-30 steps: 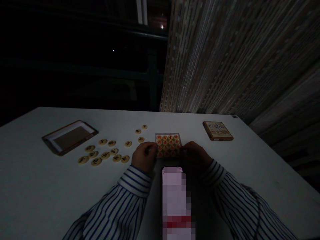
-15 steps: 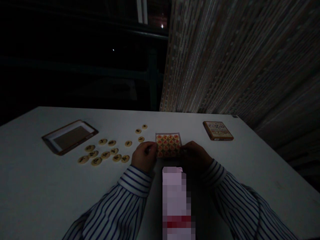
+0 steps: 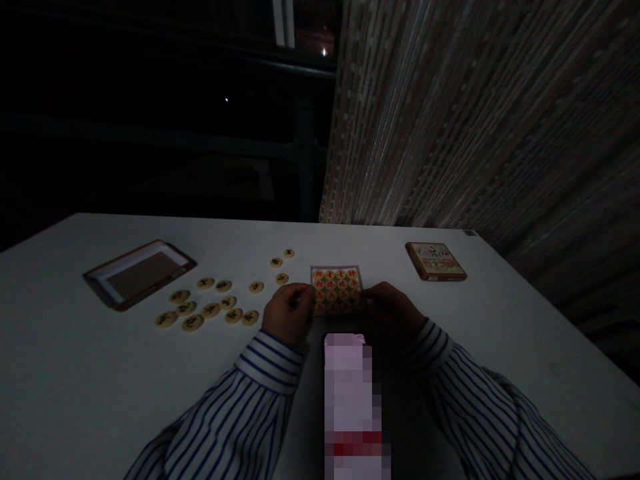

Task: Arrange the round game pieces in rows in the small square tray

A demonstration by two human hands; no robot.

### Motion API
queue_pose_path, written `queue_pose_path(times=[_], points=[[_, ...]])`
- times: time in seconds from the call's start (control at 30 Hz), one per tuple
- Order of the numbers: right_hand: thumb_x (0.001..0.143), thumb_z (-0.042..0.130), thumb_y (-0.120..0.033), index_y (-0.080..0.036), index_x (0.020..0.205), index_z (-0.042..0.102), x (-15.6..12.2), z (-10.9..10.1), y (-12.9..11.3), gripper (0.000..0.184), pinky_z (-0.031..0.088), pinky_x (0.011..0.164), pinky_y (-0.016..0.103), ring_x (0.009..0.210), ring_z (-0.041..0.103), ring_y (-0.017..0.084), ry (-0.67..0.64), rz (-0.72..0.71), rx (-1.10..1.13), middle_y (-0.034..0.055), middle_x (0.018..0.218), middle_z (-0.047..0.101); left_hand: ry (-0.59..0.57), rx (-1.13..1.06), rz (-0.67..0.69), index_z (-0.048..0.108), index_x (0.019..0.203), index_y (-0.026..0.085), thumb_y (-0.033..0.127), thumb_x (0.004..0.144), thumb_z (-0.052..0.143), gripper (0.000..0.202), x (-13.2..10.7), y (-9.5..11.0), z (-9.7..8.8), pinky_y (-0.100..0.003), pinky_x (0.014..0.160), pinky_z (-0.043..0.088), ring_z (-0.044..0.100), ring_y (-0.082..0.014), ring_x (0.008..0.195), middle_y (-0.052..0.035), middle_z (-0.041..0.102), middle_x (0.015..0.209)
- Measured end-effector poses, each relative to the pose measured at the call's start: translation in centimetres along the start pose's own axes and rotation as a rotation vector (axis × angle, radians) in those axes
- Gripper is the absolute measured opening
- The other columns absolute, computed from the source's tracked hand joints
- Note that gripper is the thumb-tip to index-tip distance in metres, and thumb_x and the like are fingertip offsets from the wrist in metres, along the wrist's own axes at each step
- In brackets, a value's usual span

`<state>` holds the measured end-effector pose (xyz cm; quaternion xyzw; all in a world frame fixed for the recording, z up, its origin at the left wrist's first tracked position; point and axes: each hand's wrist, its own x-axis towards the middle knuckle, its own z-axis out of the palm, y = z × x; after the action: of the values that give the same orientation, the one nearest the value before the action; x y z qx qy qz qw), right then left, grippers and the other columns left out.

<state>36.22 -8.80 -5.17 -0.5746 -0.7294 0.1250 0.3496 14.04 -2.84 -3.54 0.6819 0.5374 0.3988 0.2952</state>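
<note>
A small square box point(image 3: 337, 267) lies in front of me, filled with rows of round Chinese chess pieces point(image 3: 341, 285) marked in red. At its left edge my left hand point(image 3: 289, 312) is closed, thumb and fingers pinching the side. My right hand point(image 3: 393, 308) grips the opposite edge with its fingertips; shadow hides part of its fingers. Left of my left hand lie several loose Chinese chess pieces point(image 3: 211, 311) with dark characters, scattered flat on the white table point(image 3: 90, 387).
An open shallow tray point(image 3: 140, 275) with a brown border lies at the far left. A flat printed box point(image 3: 437, 261) rests at the back right. Between my forearms is a pinkish phone-like object point(image 3: 349, 393), mostly pixelated. Behind the table hangs a string curtain point(image 3: 400, 133).
</note>
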Motion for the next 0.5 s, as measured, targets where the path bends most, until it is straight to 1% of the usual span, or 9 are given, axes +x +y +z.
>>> queue_pose_path(times=[0.13,0.27,0.37,0.5], points=[[0.068,0.058,-0.025,-0.019,0.103,0.053,-0.2,-0.3,0.3,0.036,0.045,0.067,0.03,0.077,0.054,0.015,-0.041,0.004,0.007,0.0055,0.088,0.056,-0.03,-0.016,-0.02,0.062,0.081,0.016,0.042,0.071,0.047,0.031,-0.1,-0.3,-0.2,-0.03,0.069,0.046,0.059,-0.0172,0.072,-0.0059,0.065,0.078],[0.063,0.062,-0.024,-0.021,0.108,0.049,-0.3,-0.3,0.1,0.047,0.044,0.068,0.032,0.078,0.054,0.016,-0.054,0.06,-0.048,0.0058,0.092,0.057,-0.062,-0.007,-0.037,0.062,0.086,0.017,0.043,0.071,0.048,0.033,-0.2,-0.6,-0.2,-0.031,0.072,0.046,0.06,-0.018,0.076,-0.0061,0.065,0.082],[0.061,0.064,-0.022,-0.022,0.109,0.049,-0.2,-0.1,-0.4,0.05,0.044,0.068,0.031,0.079,0.055,0.017,-0.051,0.135,-0.097,0.0058,0.093,0.058,-0.069,0.0,-0.037,0.062,0.088,0.017,0.042,0.071,0.049,0.033,-0.3,-0.7,-0.2,-0.031,0.072,0.047,0.06,-0.0181,0.077,-0.0063,0.066,0.084],[0.061,0.062,-0.02,-0.02,0.112,0.047,0.0,-0.1,-1.2,0.053,0.044,0.068,0.031,0.08,0.056,0.017,-0.057,0.159,-0.133,0.0063,0.093,0.059,-0.087,0.023,-0.023,0.061,0.091,0.017,0.042,0.071,0.048,0.034,-0.6,-0.6,-0.2,-0.032,0.072,0.047,0.06,-0.0185,0.076,-0.0064,0.066,0.084]])
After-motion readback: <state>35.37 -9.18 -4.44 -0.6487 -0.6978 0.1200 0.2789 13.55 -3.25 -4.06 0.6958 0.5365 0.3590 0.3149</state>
